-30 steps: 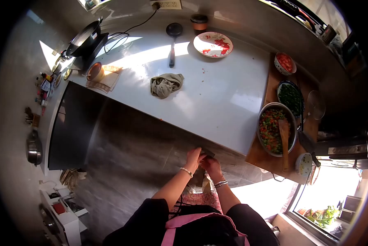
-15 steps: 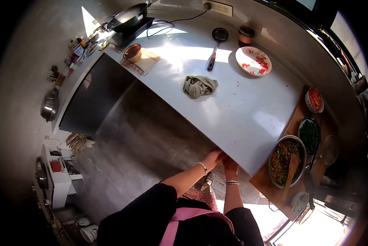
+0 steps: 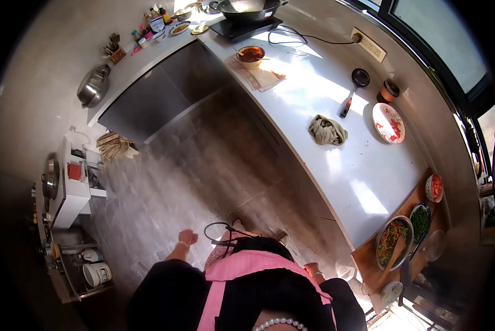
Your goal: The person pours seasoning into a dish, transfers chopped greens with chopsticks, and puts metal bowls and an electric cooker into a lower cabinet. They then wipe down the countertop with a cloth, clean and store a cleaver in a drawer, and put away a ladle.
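My left hand [image 3: 188, 238] hangs over the floor on the left of my body, with nothing visible in it and its fingers loosely apart. On the other side, my right hand [image 3: 312, 268] is low beside my apron [image 3: 253, 265], close to the counter's front edge. Its fingers are mostly hidden, so what it may hold does not show. A crumpled grey-green cloth [image 3: 328, 131] lies on the white counter [image 3: 347, 176], away from both hands. Dark straps or cords [image 3: 220, 231] stick out at the front of my waist.
A wooden board [image 3: 364, 256] bears a pot of chopped vegetables [image 3: 385, 234], a plate of greens [image 3: 421, 220] and a bowl of red pieces [image 3: 435, 187]. Farther back are a ladle [image 3: 360, 79], a patterned plate [image 3: 388, 123], a sauce bowl [image 3: 251, 55] and a wok [image 3: 247, 11].
Both hands have left the counter's front edge and parted to either side of my body. The view has turned left, and I stand farther back from the counter.
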### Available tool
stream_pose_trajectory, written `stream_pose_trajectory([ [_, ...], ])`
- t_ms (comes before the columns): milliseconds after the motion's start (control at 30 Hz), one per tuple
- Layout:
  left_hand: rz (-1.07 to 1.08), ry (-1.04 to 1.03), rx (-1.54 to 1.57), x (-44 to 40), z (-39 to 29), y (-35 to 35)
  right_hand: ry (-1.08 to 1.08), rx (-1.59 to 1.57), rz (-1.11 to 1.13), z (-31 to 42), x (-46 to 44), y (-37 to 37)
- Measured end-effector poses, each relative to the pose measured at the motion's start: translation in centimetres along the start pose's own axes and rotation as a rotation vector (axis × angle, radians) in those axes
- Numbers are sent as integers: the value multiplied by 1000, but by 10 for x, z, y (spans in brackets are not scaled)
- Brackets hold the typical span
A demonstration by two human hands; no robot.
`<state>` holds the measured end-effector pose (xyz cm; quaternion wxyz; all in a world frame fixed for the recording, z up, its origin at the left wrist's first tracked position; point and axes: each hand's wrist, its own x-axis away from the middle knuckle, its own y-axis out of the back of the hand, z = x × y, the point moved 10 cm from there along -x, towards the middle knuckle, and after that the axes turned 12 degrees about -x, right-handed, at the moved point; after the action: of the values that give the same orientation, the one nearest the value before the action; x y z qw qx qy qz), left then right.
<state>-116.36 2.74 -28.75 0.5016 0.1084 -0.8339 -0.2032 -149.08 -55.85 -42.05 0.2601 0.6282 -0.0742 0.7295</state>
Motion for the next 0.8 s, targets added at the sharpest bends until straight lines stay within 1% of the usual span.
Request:
stream_pose_trajectory([
  [33, 23, 7, -385, -40, 35, 31, 49, 8, 11, 18, 8, -4],
  [67, 41, -18, -627, -63, 67, 57, 97, 14, 18, 31, 17, -10],
  [100, 76, -164, -825, -74, 81, 72, 105, 24, -85, 50, 14, -12],
  [133, 104, -253, -833, -78, 93, 78, 108, 36, -187, 64, 13, -17],
  [167, 136, -255, -664, -81, 104, 82, 87, 138, -205, 89, 22, -31],
  [200, 153, -166, -398, -94, 113, 80, 129, 36, -191, 140, 83, -58],
  [233, 149, -79, -130, -104, 122, 77, 258, -72, -146, 168, 76, -81],
  [267, 150, 11, 131, -108, 134, 68, 272, 9, -106, 194, 69, -106],
  [300, 154, 97, 389, -112, 141, 61, 269, -5, -88, 232, 107, -138],
  [333, 106, 145, 417, -120, 138, 66, 419, 17, 30, 268, 118, -171],
  [367, 62, 191, 434, -132, 124, 73, 504, 3, 83, 299, 132, -198],
  [400, 16, 235, 452, -141, 107, 80, 649, 17, 183, 334, 156, -229],
  [433, -35, 183, 409, -141, 78, 97, 724, 30, 171, 359, 162, -252],
  [467, -99, 48, 306, -141, 41, 121, 723, 35, 292, 374, 151, -283],
  [500, -148, -92, 201, -126, -7, 139, 783, 101, 225, 390, 162, -299],
  [533, -166, -196, 126, -114, -44, 148, 783, 148, 293, 399, 176, -319],
  [567, -159, -270, 80, -104, -73, 153, 812, 415, 235, 409, 207, -331],
  [600, -147, -304, 58, -103, -91, 156, 1261, 964, -17, 427, 214, -355],
  [667, -75, -259, 83, -116, -91, 159, 1203, 825, 130, 438, 237, -370],
  [733, 31, -144, 134, -138, -71, 151, 1196, 534, 123, 462, 271, -356],
  [800, 120, -15, 183, -156, -47, 141, 1271, 363, 42, 493, 301, -318],
])
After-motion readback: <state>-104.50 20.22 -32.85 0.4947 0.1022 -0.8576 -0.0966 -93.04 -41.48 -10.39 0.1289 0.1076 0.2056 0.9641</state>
